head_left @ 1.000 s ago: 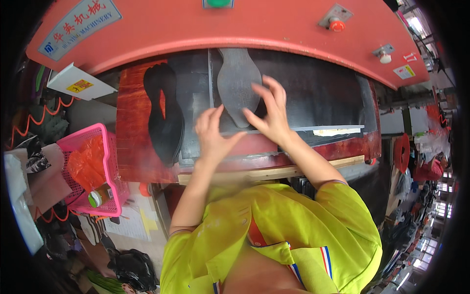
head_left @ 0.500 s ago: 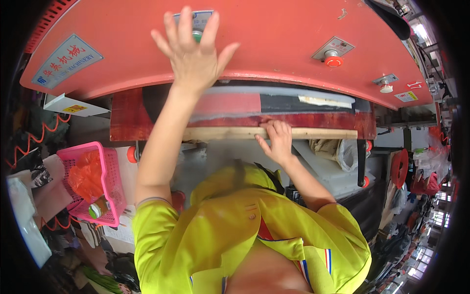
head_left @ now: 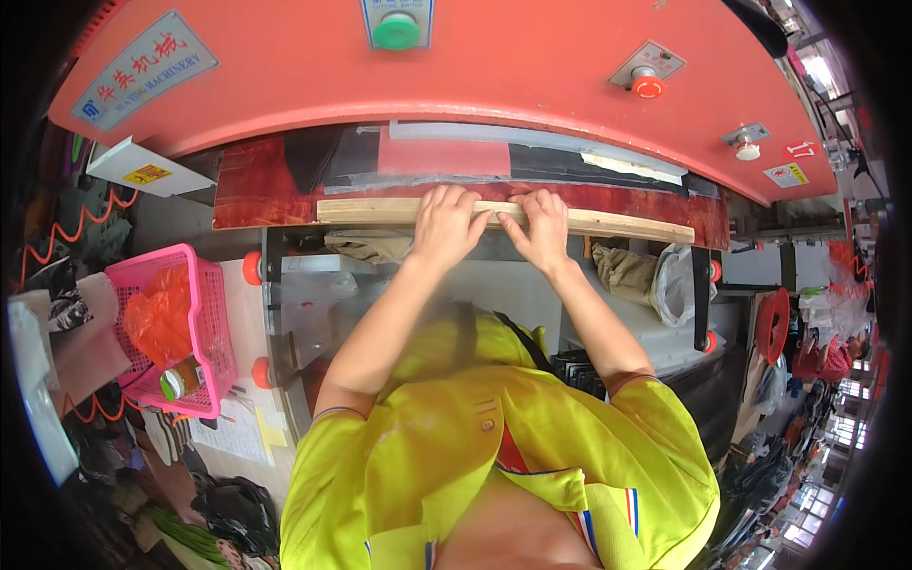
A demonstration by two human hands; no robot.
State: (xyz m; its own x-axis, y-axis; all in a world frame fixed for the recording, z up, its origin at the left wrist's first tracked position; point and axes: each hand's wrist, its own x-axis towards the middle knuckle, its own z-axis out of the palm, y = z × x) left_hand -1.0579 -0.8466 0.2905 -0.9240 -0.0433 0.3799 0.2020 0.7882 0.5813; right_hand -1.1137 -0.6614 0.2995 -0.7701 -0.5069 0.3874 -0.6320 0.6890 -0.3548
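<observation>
Head view shows left hand (head_left: 445, 226) and right hand (head_left: 541, 226) both clenched on the wooden strip (head_left: 627, 225) fronting the red board (head_left: 275, 185), mostly under the press (head_left: 475, 76), not yet released.

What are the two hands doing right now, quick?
Left hand: fingers curled over the wooden strip at the front of the red board, gripping it.
Right hand: curled over the same strip, beside the left, gripping it.
</observation>
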